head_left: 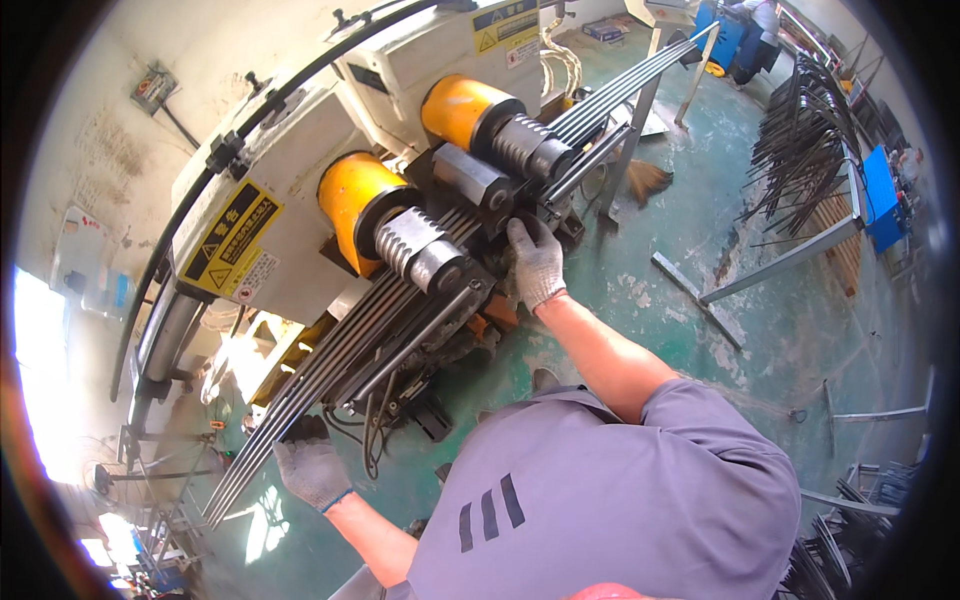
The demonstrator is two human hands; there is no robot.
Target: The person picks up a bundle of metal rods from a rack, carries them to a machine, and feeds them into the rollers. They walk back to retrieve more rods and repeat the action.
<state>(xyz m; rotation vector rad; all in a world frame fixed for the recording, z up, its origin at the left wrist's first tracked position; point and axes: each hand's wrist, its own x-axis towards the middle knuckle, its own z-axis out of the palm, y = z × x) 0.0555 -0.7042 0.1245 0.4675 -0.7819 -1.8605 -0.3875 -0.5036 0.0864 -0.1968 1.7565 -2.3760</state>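
Several long, thin metal rods (285,412) lie side by side on a slant through a machine with two orange roller housings (467,106). My left hand (315,472), in a grey work glove with dark fingertips, is closed on the rods near their lower-left end. The undersides of those fingers are hidden. My right hand (538,265), gloved alike, reaches in beside a dark hexagonal block (470,180) between the ridged steel rollers (418,248). Its fingers are bent around a dark part of the machine, and what they hold cannot be made out.
A curved black hose (190,220) runs along the machine's left side. Cables (375,440) hang beneath it. On the right stand a metal frame (780,272) and a rack of dark rods (805,140). A broom head (648,181) lies behind; another person (757,40) is at the far right.
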